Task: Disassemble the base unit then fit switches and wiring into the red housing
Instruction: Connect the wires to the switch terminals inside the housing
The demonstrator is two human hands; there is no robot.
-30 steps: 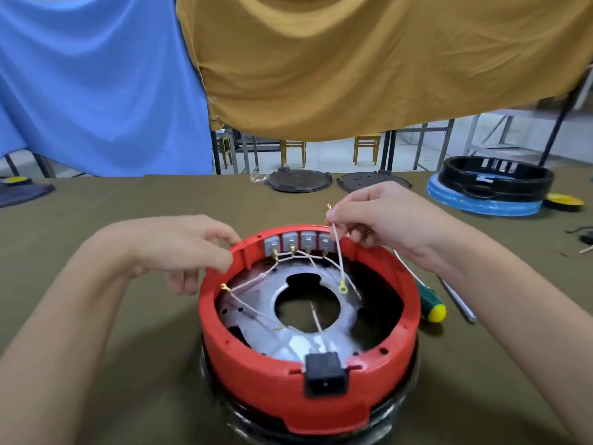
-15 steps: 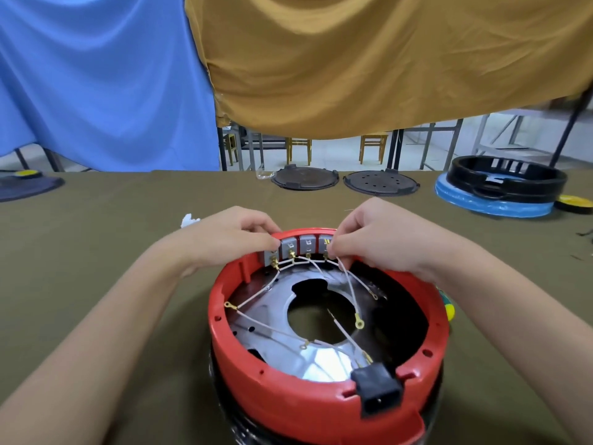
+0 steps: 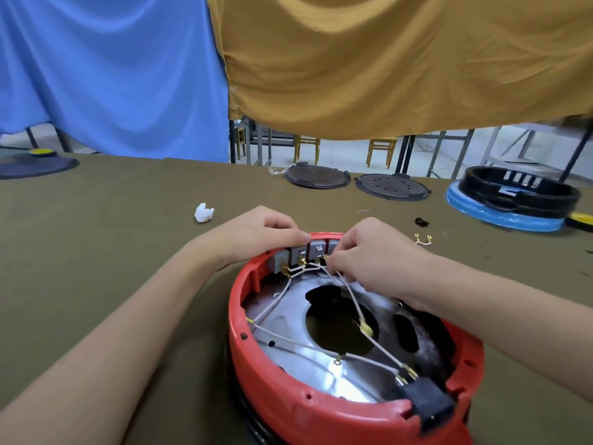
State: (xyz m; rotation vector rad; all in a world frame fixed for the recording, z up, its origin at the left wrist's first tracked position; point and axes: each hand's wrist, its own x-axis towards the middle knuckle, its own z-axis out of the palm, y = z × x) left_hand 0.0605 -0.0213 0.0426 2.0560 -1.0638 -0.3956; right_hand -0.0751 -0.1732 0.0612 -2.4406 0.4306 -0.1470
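Head view: olive-green cloth table [image 3: 96, 284] fills the lower half. Behind it hang a blue sheet [image 3: 106, 72] and a mustard sheet [image 3: 401, 59]; under their hems, metal frame legs and small wooden chairs [image 3: 382, 150] on a pale floor. Beyond the hands: two dark round plates [image 3: 316, 176], [image 3: 393, 186]. Far right of the right hand: black ring housing [image 3: 519, 191] on a blue disc [image 3: 500, 216]. White crumpled scrap [image 3: 203, 213] just left of and beyond the left hand. Small wire piece with gold terminals [image 3: 423, 239] on the cloth, right of the right hand.

Red housing [image 3: 321, 412] sits directly below both hands, open side up, metal plate with a large hole inside, black socket [image 3: 430, 404] at the near rim. Row of grey switches [image 3: 298, 255] at the far rim.

Left hand [image 3: 256, 234] fingers curled, tips pressing on top of the switch row and rim. Right hand [image 3: 375, 255] fingers curled narrow, pinching white wires [image 3: 353, 300] at the rightmost switch; exact terminal is hidden by fingers. Wires trail down to the socket.
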